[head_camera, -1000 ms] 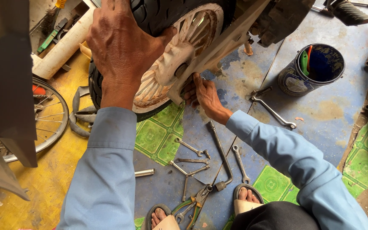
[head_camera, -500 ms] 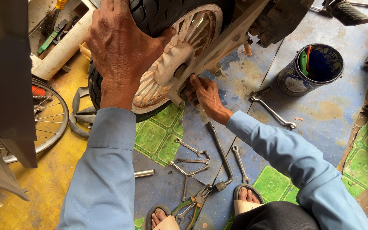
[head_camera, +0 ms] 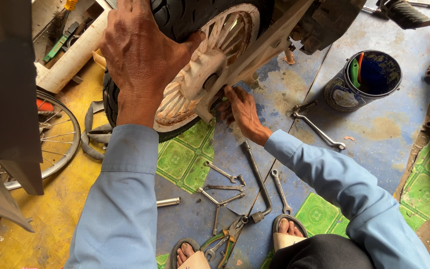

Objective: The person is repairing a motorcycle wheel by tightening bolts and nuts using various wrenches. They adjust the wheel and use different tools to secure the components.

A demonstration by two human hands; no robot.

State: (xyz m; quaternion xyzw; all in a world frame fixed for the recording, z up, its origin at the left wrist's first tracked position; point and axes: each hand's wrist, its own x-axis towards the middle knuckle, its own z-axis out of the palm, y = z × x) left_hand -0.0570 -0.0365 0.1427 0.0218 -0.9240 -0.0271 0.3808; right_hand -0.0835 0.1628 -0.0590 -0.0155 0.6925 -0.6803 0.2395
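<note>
- Motorcycle wheel (head_camera: 210, 60), black tyre on a dusty pale spoked rim, sits at upper centre, raised off the blue-and-green tiled floor (head_camera: 384, 134) in its swingarm.
- Left hand (head_camera: 143, 55) lies over the tyre above the hub, fingers spread and pressing the tread; it appears to steady the wheel.
- Right hand (head_camera: 242, 109) is just below the hub, fingertips curled in at the axle end; whether they pinch a nut I cannot tell.
- Judged step: hand work at the axle fastener. The next move likely calls for a firm counter-hold on the tyre.
- Blue paint can (head_camera: 364, 82) stands right of the wheel.
- L-shaped socket wrench (head_camera: 257, 182) and small spanners (head_camera: 220, 192) lie below the wheel, untouched.
</note>
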